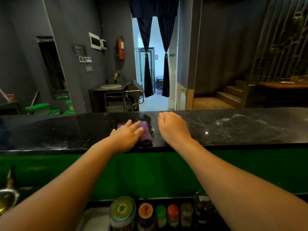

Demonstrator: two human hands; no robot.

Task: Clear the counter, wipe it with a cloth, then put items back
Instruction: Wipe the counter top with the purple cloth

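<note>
Looking down at a black speckled stone counter (233,129) running across the whole view, polished enough to reflect the room. Left hand (127,136) pressed flat on a folded purple cloth (145,133), fingers (133,125) spread and straight, so more pushing down than gripping, palm covering the left half of it. Cloth sitting near the middle of the counter, closer to the near edge, touching the stone. Right hand (172,126) just beside it to the right, loosely curled into a half fist with nothing in it, resting on or hovering just over the surface, can't really tell which. Wet smeary streaks (240,120) on the right part of the counter, well apart from the cloth. Below the near edge, a green front panel (150,172), and under that a row of jars and bottles (160,215) with coloured lids: a big round green-labelled tub (122,210), an orange lid (145,210), a green cap, a red cap (173,210). Beyond the counter, a grey wall with a red fire extinguisher (120,48), a metal trolley (124,100), dark blue curtains (155,55) tied back over a bright doorway, wooden steps (230,95) off to the right, green-lidded bins (38,108) on the left
</note>
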